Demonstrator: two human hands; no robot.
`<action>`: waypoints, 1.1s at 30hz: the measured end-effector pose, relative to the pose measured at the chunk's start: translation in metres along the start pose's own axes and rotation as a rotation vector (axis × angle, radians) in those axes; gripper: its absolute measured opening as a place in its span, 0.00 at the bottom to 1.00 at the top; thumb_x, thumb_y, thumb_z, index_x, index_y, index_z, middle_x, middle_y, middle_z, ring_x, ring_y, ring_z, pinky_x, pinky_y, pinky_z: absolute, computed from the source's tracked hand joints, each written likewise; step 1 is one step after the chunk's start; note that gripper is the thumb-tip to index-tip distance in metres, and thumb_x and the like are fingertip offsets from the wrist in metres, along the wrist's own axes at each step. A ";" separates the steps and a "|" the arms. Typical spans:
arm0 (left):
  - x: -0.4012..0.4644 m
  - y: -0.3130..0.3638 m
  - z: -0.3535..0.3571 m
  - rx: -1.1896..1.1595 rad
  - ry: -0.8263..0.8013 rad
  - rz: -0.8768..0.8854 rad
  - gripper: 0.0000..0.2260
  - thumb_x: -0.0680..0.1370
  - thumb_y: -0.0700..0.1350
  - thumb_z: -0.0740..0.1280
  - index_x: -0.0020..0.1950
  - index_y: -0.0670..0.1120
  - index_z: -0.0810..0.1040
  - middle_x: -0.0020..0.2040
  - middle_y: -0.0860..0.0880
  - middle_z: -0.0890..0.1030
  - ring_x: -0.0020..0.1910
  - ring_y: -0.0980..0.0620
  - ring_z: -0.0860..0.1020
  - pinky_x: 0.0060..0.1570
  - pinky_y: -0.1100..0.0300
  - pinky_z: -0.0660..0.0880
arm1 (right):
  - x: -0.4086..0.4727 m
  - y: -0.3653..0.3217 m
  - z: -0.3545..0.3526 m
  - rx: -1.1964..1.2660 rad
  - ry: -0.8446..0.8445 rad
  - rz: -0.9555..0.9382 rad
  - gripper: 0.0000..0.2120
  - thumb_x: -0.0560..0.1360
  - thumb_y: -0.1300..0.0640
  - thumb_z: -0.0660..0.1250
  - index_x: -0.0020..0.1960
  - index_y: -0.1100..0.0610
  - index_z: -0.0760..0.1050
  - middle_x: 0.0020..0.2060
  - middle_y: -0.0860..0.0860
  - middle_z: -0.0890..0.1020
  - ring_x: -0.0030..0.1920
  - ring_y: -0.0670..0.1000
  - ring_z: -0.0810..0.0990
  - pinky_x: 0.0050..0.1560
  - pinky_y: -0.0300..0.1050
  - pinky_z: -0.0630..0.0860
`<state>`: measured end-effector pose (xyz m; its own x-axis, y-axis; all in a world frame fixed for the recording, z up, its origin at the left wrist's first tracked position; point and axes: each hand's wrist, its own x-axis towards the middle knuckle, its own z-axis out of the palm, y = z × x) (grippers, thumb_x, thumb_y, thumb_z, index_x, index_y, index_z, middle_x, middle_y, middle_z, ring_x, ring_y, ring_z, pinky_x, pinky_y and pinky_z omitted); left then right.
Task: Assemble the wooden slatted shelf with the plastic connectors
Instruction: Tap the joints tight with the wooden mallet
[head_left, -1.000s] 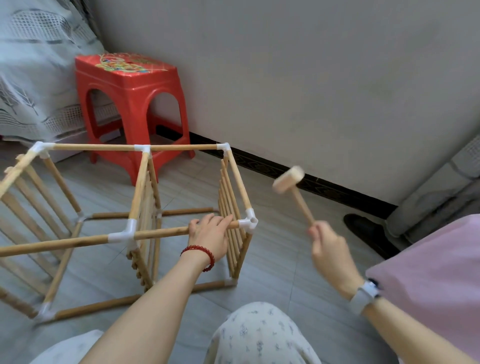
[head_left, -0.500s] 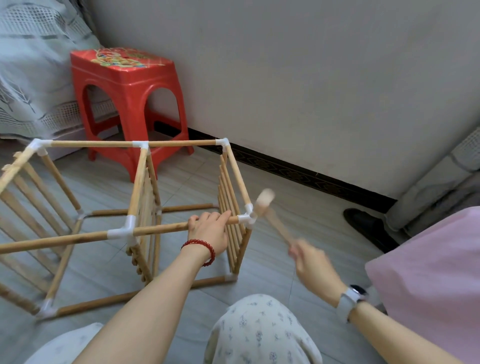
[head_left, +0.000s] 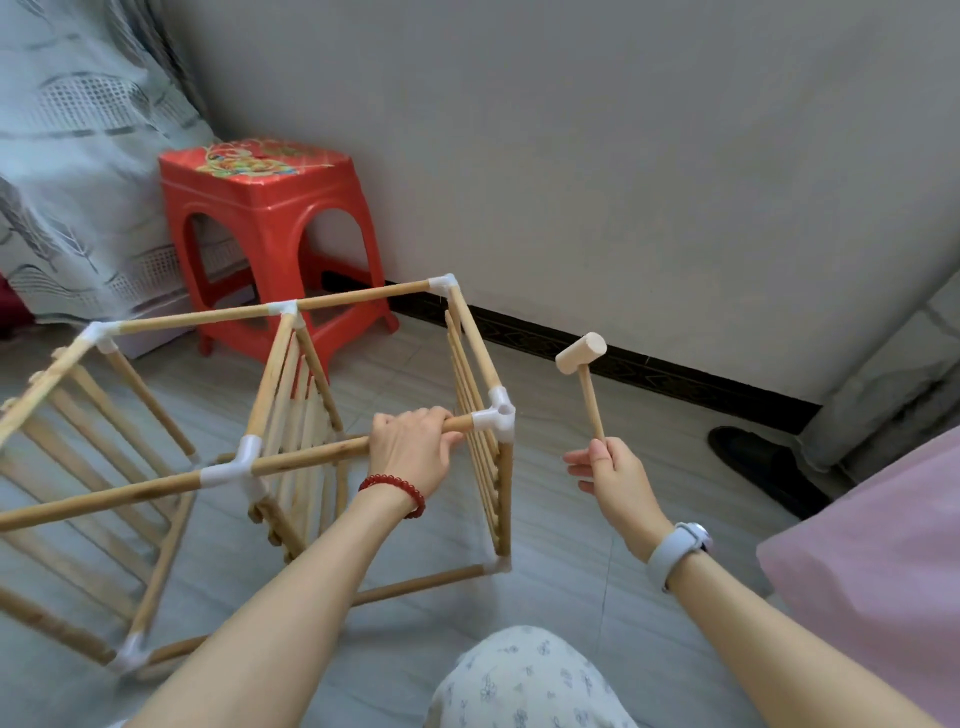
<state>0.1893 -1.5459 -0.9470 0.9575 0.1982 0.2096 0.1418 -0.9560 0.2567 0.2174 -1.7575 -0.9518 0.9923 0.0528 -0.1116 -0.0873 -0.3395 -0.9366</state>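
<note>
The wooden slatted shelf (head_left: 280, 374) lies on its side on the grey floor, its round rods joined by white plastic connectors. My left hand (head_left: 413, 447) grips the near top rod just left of the white corner connector (head_left: 496, 418). My right hand (head_left: 615, 480) holds a small wooden mallet (head_left: 584, 371) by the bottom of its handle, head up, to the right of that corner and clear of it.
A red plastic stool (head_left: 265, 234) stands behind the shelf against the wall. A patterned curtain (head_left: 67, 171) hangs at the left. A black shoe (head_left: 763, 467) lies by the skirting at the right, next to pink fabric (head_left: 883, 571). My knee (head_left: 524, 680) is at the bottom.
The mallet swung down against the corner connector half a second ago and has now lifted back up and to the right. My left hand kept its grip on the rod.
</note>
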 end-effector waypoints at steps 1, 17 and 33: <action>0.003 -0.001 -0.012 -0.044 0.047 -0.008 0.10 0.81 0.52 0.56 0.58 0.52 0.74 0.51 0.53 0.79 0.53 0.51 0.76 0.51 0.57 0.59 | 0.004 -0.008 0.004 -0.013 -0.008 -0.028 0.12 0.83 0.57 0.50 0.44 0.54 0.68 0.50 0.54 0.80 0.52 0.52 0.78 0.55 0.50 0.74; 0.002 -0.082 -0.157 -0.710 0.416 -0.246 0.05 0.79 0.54 0.62 0.44 0.59 0.74 0.34 0.54 0.76 0.45 0.46 0.76 0.52 0.49 0.73 | 0.004 -0.217 0.122 0.233 -0.220 -0.472 0.14 0.83 0.54 0.49 0.44 0.56 0.68 0.39 0.49 0.79 0.38 0.45 0.78 0.37 0.36 0.72; -0.056 -0.154 -0.187 -1.102 0.643 -0.381 0.11 0.81 0.45 0.58 0.57 0.41 0.75 0.41 0.56 0.72 0.40 0.63 0.72 0.39 0.78 0.69 | -0.051 -0.300 0.231 0.097 -0.498 -0.712 0.12 0.83 0.57 0.50 0.43 0.55 0.68 0.38 0.48 0.77 0.47 0.51 0.79 0.51 0.50 0.78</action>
<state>0.0664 -1.3690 -0.8217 0.5723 0.7701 0.2817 -0.1954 -0.2055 0.9590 0.1733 -1.4410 -0.7419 0.6623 0.6335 0.4000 0.5094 0.0107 -0.8605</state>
